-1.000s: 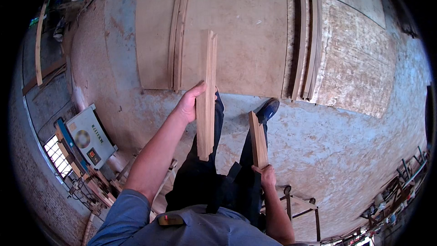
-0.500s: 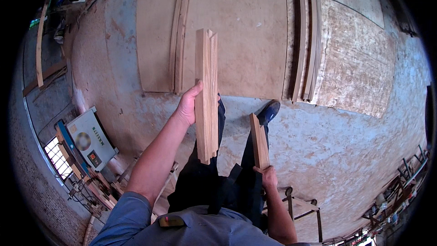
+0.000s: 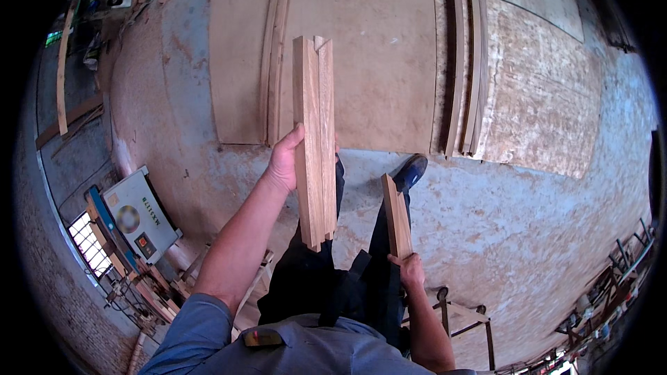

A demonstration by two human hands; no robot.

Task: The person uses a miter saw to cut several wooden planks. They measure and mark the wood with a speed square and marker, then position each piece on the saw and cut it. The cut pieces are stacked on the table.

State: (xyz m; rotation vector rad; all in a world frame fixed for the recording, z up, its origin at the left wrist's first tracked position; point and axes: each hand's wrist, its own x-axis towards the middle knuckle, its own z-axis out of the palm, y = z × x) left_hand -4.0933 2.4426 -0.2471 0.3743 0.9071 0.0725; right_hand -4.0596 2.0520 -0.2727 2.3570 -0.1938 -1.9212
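Observation:
My left hand (image 3: 285,158) is wrapped round a pair of light wooden rails (image 3: 314,146) lying side by side, with notched ends. They stand out lengthwise in front of me, over my left leg. Thumb and palm show on their left side; the other fingers are mostly hidden behind the wood. Down by my right thigh, my right hand (image 3: 408,269) grips the lower end of a shorter wooden piece (image 3: 396,217). That piece points up and away, its far end notched, close to my right shoe. The two lots of wood are apart.
Boards (image 3: 361,83) lie on the floor ahead, carrying long wooden strips (image 3: 273,62) on the left and dark strips (image 3: 453,69) on the right. A grey machine (image 3: 141,214) stands at the left. A metal-legged frame (image 3: 462,312) is near my right arm.
The rails in my left hand have turned slightly and their far end has come up a little. My right hand and its wooden piece have hardly moved.

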